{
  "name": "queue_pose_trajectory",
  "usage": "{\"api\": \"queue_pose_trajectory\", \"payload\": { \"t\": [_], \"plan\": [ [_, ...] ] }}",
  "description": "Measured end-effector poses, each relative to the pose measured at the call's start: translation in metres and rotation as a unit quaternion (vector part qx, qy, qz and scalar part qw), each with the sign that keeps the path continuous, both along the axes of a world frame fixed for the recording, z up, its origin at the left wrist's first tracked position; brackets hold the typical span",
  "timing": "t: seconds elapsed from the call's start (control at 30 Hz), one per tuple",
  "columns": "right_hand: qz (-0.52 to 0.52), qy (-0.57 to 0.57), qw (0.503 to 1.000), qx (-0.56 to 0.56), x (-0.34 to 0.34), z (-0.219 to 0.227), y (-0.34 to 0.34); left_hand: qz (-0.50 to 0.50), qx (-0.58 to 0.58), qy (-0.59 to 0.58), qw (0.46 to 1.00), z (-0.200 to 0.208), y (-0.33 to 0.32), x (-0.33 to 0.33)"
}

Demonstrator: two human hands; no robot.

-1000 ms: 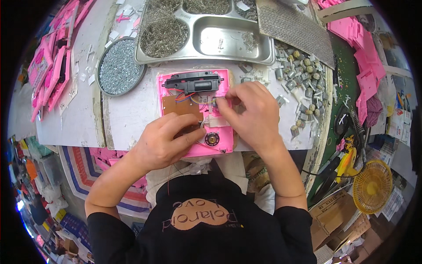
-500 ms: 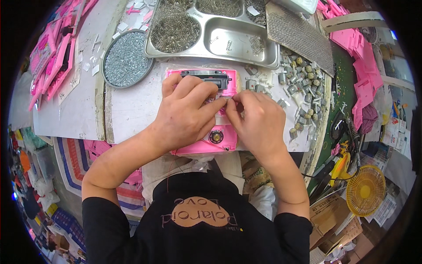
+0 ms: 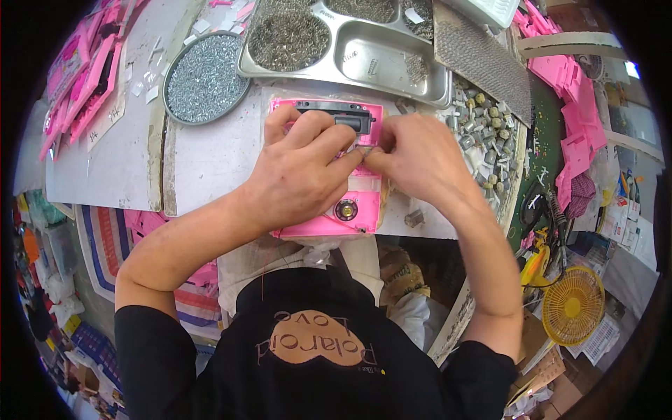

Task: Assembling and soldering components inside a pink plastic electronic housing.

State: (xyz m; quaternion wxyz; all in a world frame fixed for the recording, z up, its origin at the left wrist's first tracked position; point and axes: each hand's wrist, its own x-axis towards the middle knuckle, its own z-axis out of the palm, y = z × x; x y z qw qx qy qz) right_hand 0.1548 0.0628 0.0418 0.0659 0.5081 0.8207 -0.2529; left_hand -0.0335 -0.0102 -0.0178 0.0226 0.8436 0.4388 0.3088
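A pink plastic housing (image 3: 301, 228) lies on the white bench in front of me, on clear plastic film. It has a black elongated part (image 3: 353, 120) along its far end and a round dark part with a brass-coloured middle (image 3: 346, 210) near its close end. My left hand (image 3: 301, 161) rests over the housing's left side, fingers curled and tips pinching near its middle. My right hand (image 3: 416, 150) meets it from the right, thumb and finger pressed together. A tiny piece shows between the fingertips, too small to name; the fingers cover that part of the housing.
A steel compartment tray (image 3: 343, 82) of small springs stands at the back. Left of it is a round dish of screws (image 3: 206, 78). Small grey blocks with white pins (image 3: 490, 133) lie at right, one block (image 3: 414, 218) nearer me. Pink parts (image 3: 91, 84) are stacked far left.
My right forearm has swung outward and the hand has turned, its fingertips still at the same spot. A grey block near the bench edge is now uncovered. The view has shifted slightly.
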Motion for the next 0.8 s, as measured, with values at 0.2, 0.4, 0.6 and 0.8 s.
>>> {"api": "queue_pose_trajectory", "payload": {
  "t": [0.2,0.4,0.6,0.8],
  "plan": [
    [0.125,-0.051,0.975,0.177,-0.012,0.001,-0.022,0.008,-0.010,0.000,1.000,0.000,-0.001,-0.003],
    [-0.209,0.232,0.930,-0.195,0.029,-0.014,-0.005,0.005,-0.015,-0.035,0.999,-0.002,0.001,0.003],
    [-0.212,0.223,0.948,-0.084,0.019,-0.022,-0.024,0.012,-0.020,-0.036,0.999,-0.004,-0.001,0.001],
    [-0.203,0.213,0.953,0.072,0.006,-0.032,-0.047,0.012,-0.024,-0.027,0.999,-0.002,0.000,0.002]
  ]
}}
